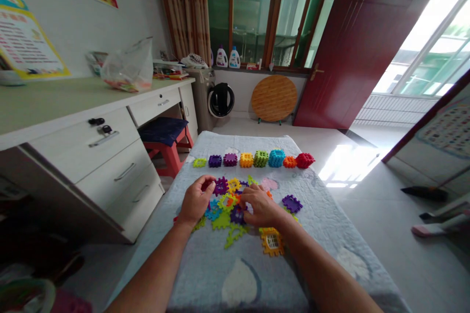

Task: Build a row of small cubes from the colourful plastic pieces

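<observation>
Nearest among the notched plastic pieces, a yellow square (272, 242) lies right of the jumbled multicoloured pile (222, 220). The left hand (196, 200), thumb and forefinger nearly together, meets a purple square (221, 186); the right hand (260, 204) curls over the pile, both grips unclear. Farther, colour-sorted stacks (261, 158) line the blue-grey cloth-covered tabletop (205, 274).

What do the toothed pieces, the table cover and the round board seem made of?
Toothed pieces: probably smooth plastic, given solid colors. Table cover: soft matte fabric, judging by wrinkles. Round board: smooth wood or bamboo, apparently, from streaky grain.
</observation>
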Motion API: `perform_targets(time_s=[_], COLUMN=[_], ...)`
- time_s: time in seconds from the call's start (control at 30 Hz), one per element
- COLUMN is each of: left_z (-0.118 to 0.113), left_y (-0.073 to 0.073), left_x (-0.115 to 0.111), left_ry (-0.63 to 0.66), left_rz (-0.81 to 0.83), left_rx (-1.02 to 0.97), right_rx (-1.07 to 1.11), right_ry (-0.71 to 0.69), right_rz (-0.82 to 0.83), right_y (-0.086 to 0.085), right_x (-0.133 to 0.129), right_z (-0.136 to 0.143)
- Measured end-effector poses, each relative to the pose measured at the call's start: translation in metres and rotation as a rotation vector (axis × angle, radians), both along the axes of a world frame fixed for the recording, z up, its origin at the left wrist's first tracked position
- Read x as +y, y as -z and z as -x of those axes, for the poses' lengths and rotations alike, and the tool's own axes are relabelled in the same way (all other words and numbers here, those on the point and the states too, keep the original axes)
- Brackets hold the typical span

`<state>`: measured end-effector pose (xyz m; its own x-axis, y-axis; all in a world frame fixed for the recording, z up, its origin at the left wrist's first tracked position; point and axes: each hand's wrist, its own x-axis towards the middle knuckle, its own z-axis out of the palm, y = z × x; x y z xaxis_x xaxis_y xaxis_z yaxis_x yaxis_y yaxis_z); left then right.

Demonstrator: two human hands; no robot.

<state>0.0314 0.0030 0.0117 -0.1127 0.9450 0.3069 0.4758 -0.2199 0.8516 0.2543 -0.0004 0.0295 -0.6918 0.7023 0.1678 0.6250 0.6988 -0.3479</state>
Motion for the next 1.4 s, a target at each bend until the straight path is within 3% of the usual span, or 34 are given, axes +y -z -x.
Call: perform_targets(time_s=[0.17,0.57,0.77,0.93,1.07,1.23,1.3,1.4], left_z=[0.001,0.001,0.001,0.002,0.002,0.003,0.002,0.001], left_y=[0.002,0.001,-0.003,-0.002,0.003,0.01,0.009,0.007], left_x=[0.002,0.001,-0.001,0.0,0.002,0.005,0.005,0.004], left_ry=[-0.023,-0.004,-0.011,-0.053,-0.086,-0.063,-0.051,-0.039], left_rz=[-0.028,-0.082,-0.12,-0.095,-0.074,-0.06,-0.062,-0.059], left_rx=[-0.025,0.003,0.023,-0.013,-0.056,-0.029,-0.014,-0.006], right_rx=[0.022,-0.105,0.076,0.283,0.423,0.493,0.42,0.245], right_ry=[0.106,0.198,0.179,0.086,0.207,0.47,0.478,0.39], right_rz=[-0.047,-0.047,0.012,0.109,0.152,-0.074,-0.116,-0.025], right_y=[0.002,0.009,0.012,0.013,0.007,0.0,0.0,0.001], right_x=[0.001,0.001,0.003,0.006,0.015,0.03,0.031,0.028], right_z=[0.002,0.014,0.007,0.002,-0.016,-0.063,-0.077,-0.085])
